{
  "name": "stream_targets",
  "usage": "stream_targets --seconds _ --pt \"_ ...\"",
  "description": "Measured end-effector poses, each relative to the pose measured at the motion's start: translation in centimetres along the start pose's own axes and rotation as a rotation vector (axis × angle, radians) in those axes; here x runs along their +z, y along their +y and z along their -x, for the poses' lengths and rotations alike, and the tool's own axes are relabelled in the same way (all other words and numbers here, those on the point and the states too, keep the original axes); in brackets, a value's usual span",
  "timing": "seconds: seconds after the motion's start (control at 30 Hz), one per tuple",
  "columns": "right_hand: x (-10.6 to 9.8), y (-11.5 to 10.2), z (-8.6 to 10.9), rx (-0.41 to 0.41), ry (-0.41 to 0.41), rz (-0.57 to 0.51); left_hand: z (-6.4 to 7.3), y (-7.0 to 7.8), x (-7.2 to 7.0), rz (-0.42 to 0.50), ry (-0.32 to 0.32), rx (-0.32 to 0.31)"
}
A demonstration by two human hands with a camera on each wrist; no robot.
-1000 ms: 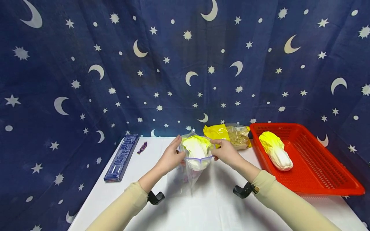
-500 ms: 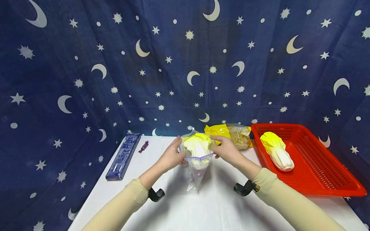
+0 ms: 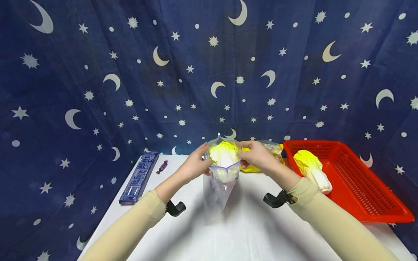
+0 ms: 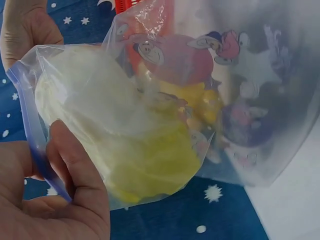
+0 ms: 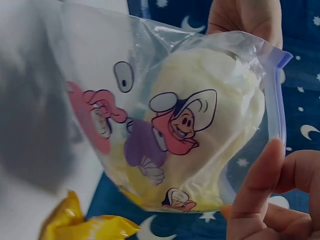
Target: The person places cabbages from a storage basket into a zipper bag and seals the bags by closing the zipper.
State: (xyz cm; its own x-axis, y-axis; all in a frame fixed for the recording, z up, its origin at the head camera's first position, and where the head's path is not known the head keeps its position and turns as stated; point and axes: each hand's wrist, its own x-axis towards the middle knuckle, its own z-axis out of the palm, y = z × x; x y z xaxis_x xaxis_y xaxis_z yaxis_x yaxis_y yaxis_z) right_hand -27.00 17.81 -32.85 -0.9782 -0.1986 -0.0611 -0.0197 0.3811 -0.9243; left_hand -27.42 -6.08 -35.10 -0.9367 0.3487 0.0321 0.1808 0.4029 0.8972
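While pinching opposite sides of the mouth of a clear zip bag (image 3: 213, 197) in the head view, holds it upright over the white desk (image 3: 261, 232), left hand (image 3: 196, 162) at one edge, right hand (image 3: 258, 156) at the other. Closes each grip on the plastic rim, fingers bent. Carries a napa cabbage (image 3: 227, 155) inside the bag, high up in the mouth and between the two grips, neither clearly nearer. By judgement, depends most on that placing, so close under the rim. Turns yellow leaves toward the far side, white rib toward the body; cannot settle the long axis through the plastic. Farther right, shows a red basket (image 3: 352, 177) with a second cabbage (image 3: 311, 168) lying in it, plus a yellow packet (image 3: 277, 150) partly behind the right hand; farther left, a blue box (image 3: 139, 177) and a purple wrapped candy (image 3: 162, 166).

In the left wrist view, bends fingers over the violet zip strip (image 4: 35, 130), with the cabbage just beside, across the film, and the right hand beyond.

In the right wrist view, pinches the strip between thumb and fingers, with the cabbage just inside, behind printed cartoon figures (image 5: 182, 125). Cannot tell whether touching the desk at the bag's bottom.
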Motion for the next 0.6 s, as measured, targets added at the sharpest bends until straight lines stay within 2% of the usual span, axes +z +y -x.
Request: stream_targets --seconds 0.33,0.5,0.6 --pt "-1.3 -2.6 0.2 0.005 -0.013 0.055 -0.7 2.4 -1.1 -0.102 -0.026 -0.012" --pt "-1.4 -3.0 0.2 0.010 -0.043 0.055 -1.0 3.3 -1.0 -0.055 -0.017 -0.045" --pt "-1.2 -3.4 0.3 0.008 -0.056 0.049 -1.3 3.7 -0.6 0.007 -0.008 -0.056"
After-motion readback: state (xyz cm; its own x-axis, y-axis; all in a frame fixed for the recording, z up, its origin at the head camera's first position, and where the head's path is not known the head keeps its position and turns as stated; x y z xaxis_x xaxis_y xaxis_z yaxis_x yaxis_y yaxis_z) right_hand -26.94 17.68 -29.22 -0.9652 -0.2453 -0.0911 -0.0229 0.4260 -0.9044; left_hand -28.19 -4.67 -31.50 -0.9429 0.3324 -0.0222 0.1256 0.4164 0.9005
